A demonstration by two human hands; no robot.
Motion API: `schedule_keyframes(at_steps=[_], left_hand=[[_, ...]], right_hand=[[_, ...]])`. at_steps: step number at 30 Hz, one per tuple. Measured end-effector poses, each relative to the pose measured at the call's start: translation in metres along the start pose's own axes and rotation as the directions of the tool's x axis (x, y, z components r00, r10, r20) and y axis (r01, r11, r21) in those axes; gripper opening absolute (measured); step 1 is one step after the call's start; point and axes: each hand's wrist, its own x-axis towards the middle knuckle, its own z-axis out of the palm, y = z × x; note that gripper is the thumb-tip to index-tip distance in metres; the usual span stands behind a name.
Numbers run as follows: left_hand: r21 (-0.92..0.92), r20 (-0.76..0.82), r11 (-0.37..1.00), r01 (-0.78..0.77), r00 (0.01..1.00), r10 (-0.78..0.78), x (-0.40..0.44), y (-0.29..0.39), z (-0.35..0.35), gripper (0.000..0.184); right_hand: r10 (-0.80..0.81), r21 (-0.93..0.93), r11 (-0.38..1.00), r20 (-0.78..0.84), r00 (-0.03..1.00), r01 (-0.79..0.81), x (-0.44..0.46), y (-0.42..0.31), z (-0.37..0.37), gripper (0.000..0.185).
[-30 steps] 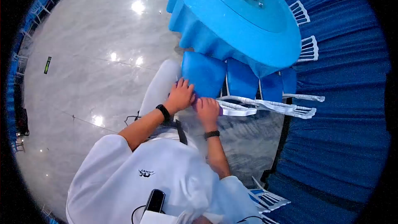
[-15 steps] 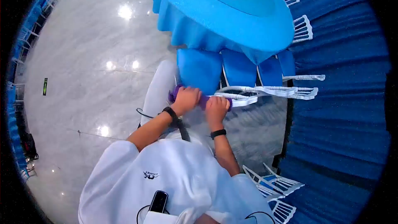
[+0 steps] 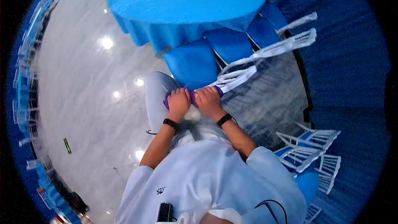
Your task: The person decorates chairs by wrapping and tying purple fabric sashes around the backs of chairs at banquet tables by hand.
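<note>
My left hand (image 3: 179, 104) is closed around one end of a bunched purple cloth (image 3: 192, 96), just in front of my body. Close beside it, my right hand (image 3: 208, 101) grips the same cloth toward its other end. Bits of purple show at the outer side of each hand and between them. Just beyond my hands is a chair with a blue seat (image 3: 192, 64) and a white slatted back (image 3: 240, 79). Whether the cloth touches the chair, I cannot tell.
Ahead stands a round table with a light blue tablecloth (image 3: 190, 10). More white-framed chairs (image 3: 230, 45) line up to the right, and several others (image 3: 311, 145) stand behind on that side. Dark blue draped fabric (image 3: 348, 91) runs along the right. Shiny grey floor (image 3: 87, 91) stretches left.
My view has turned, so the table and chairs sit differently in it. My two hands have come closer together along the purple cloth, both still holding it.
</note>
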Motion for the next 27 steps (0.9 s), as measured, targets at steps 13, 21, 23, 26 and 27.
schedule_keyframes(at_steps=[13,21,23,26,27], left_hand=[[-0.051,0.135,0.983,-0.176,0.974,0.182,0.007,0.023,-0.012,0.032],[0.038,0.234,0.999,-0.015,0.972,0.006,-0.005,-0.017,-0.008,0.030],[0.092,0.262,0.983,-0.156,0.957,0.127,-0.002,-0.016,-0.007,0.027],[-0.030,0.278,0.992,-0.121,0.953,0.124,0.008,0.004,0.001,0.027],[-0.083,0.272,0.992,-0.098,0.955,0.117,0.009,0.012,0.001,0.028]], right_hand=[[0.191,-0.103,0.973,-0.160,0.969,-0.208,-0.004,0.016,-0.019,0.010],[0.085,-0.092,0.992,-0.015,0.996,-0.086,0.001,-0.013,0.015,0.013],[0.065,-0.070,0.995,-0.081,0.995,-0.071,-0.001,-0.014,0.015,0.013],[-0.025,-0.144,0.990,-0.155,0.988,0.003,-0.006,0.015,0.011,0.008],[-0.007,-0.168,0.986,-0.174,0.985,-0.022,-0.006,0.029,0.001,0.008]])
